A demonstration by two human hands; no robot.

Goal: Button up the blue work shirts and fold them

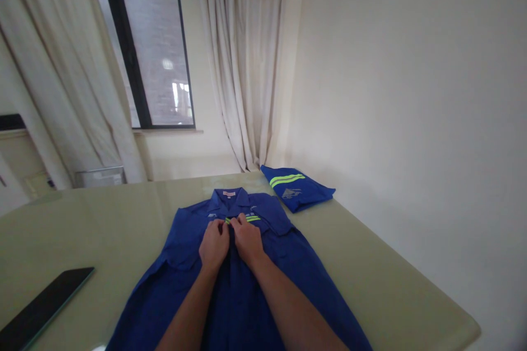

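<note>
One pale green, glossy, smooth-topped table [370, 263], spread beneath both hands. One royal-blue woven work shirt [284, 274], collared, with yellow-green reflective stripes, lying flat and face up directly under the fingers. One matching blue garment, folded into a square [298, 189], well beyond the fingers to the right. One flat black slab [45, 307], far left. Left hand [214, 245] and right hand [248, 241], touching, fingers pinched together on the shirt's front placket below the collar.
</note>
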